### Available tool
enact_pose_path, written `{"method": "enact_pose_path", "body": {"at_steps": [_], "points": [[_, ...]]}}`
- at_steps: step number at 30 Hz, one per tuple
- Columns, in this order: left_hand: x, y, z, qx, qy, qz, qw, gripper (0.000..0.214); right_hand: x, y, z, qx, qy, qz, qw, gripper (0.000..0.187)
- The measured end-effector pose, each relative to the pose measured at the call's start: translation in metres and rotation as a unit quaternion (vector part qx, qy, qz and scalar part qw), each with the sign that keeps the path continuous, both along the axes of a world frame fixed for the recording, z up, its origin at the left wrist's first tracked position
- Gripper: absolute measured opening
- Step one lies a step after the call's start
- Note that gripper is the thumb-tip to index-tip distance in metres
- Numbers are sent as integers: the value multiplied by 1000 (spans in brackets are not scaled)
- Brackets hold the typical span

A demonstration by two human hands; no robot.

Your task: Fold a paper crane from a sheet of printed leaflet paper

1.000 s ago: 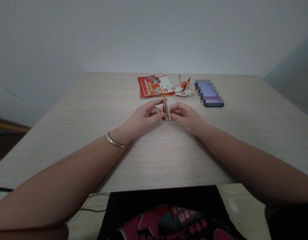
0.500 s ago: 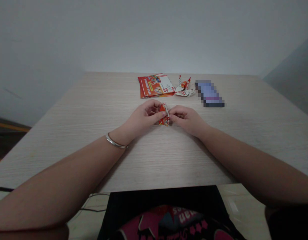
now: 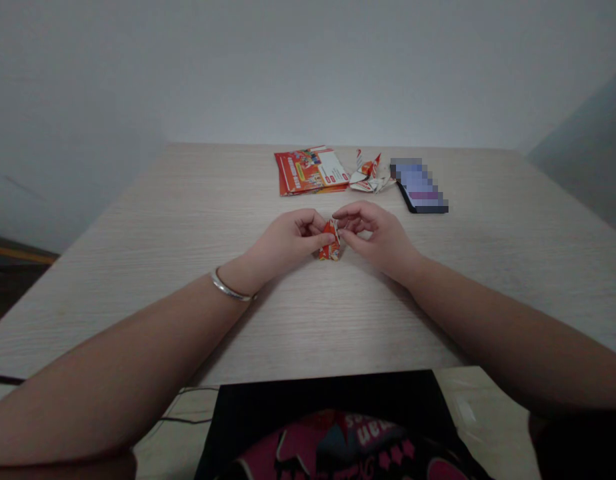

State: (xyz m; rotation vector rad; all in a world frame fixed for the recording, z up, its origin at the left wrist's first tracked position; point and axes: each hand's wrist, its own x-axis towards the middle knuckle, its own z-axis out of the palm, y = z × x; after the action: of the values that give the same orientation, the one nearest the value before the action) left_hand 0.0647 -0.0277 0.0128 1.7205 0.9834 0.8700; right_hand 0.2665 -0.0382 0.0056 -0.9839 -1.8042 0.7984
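A small folded paper piece, red and orange with some white, stands above the middle of the table. My left hand grips it from the left, thumb on its near face and the other fingers curled behind. On its right edge is my right hand, thumb and a curled finger at the paper and the index finger lifted above it. The fingertips partly hide the folds. Just beyond lies a folded paper figure in white and red, with pointed tips.
A stack of printed red and white leaflets lies at the back of the light wooden table. Right of the paper figure is a phone, its screen pixelated. A wall rises behind the table. Thin cables hang below the front edge.
Both hands and the folded paper have come slightly nearer to me. My right index finger has lifted away from the thumb, over the top of the paper.
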Motion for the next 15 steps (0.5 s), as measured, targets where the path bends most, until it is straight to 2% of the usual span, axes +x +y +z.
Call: {"method": "enact_pose_path", "body": {"at_steps": [4, 10, 15], "points": [[2, -3, 2, -13, -3, 3, 1000, 18, 1, -1, 2, 20, -19, 2, 1000, 15], [2, -4, 2, -10, 9, -17, 1000, 16, 2, 2, 3, 3, -17, 20, 1000, 8], [1, -4, 5, -10, 19, -25, 999, 11, 7, 3, 7, 65, -51, 20, 996, 5]]}}
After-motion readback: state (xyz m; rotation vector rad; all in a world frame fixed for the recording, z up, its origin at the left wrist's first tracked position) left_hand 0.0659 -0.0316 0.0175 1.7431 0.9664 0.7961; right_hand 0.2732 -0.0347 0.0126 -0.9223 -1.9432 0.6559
